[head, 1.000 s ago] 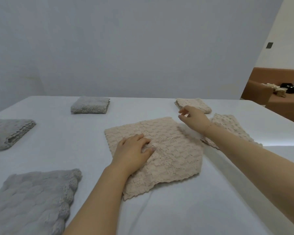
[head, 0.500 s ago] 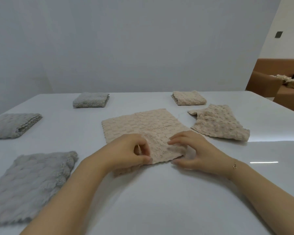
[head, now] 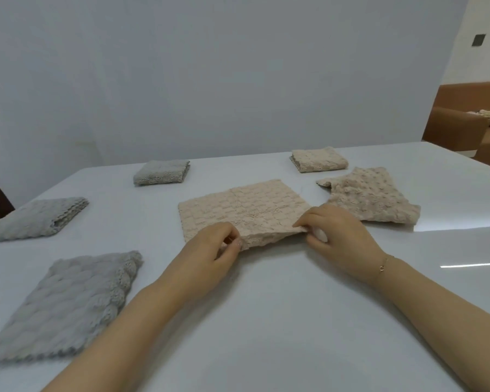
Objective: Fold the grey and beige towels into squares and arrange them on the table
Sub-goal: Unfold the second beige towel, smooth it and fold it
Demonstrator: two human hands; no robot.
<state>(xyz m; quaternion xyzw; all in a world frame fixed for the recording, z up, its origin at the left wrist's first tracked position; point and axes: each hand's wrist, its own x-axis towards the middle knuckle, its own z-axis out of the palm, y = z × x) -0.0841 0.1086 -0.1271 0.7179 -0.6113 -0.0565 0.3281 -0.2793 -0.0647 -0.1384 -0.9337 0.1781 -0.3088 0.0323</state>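
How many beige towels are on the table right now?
3. One beige towel lies at centre, its near edge pinched by the left hand and right hand; a rumpled one sits to its right; a small folded one lies behind that.

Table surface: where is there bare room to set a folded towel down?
The white table is bare along the near edge, between the flat grey towel and the right edge. A smaller gap lies between the folded grey square and folded beige square. Crowded: the beige towel both hands pinch, beside the crumpled beige towel.
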